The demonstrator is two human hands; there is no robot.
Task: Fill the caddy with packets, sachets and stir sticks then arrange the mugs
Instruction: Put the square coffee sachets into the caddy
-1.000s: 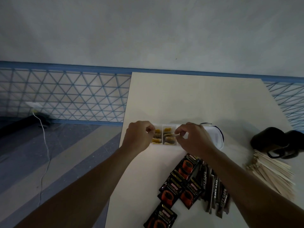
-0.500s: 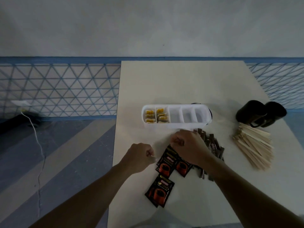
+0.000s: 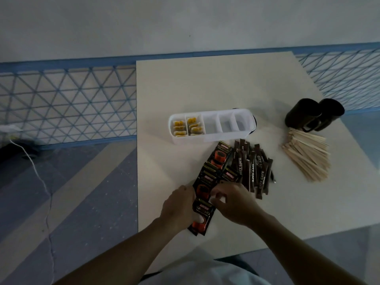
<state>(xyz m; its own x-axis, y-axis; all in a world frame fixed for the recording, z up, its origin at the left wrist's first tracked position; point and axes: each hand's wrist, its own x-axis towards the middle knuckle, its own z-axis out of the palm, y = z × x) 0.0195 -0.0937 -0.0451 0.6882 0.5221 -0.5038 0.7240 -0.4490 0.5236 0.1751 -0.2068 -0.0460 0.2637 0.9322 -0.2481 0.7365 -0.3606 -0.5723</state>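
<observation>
Low in the frame, the left hand (image 3: pixel 178 204) and right hand (image 3: pixel 232 202) both curl their fingers onto the black-orange packets (image 3: pixel 219 159), pinching them. It is best to gather several with edges squared (they look slippery), then stand them upright in a free compartment of the caddy (image 3: pixel 205 137), higher at centre.
</observation>
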